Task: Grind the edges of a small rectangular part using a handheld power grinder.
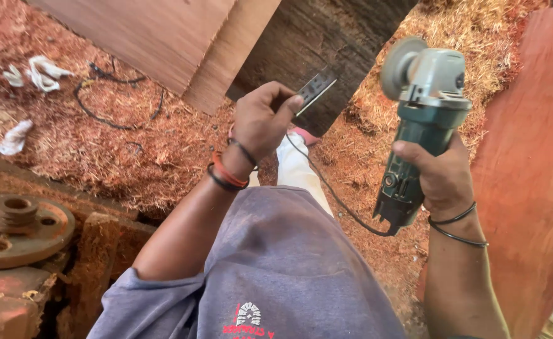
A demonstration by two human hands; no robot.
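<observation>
- Your left hand (261, 122) pinches a flat metal blade (316, 89); your right hand (443, 176) grips the angle grinder (422, 125).
- Likely sharpening: next, bring the blade steadily to the disc.

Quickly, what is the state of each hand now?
Left hand: closed, holding a flat metal blade.
Right hand: closed, holding a green angle grinder.
</observation>
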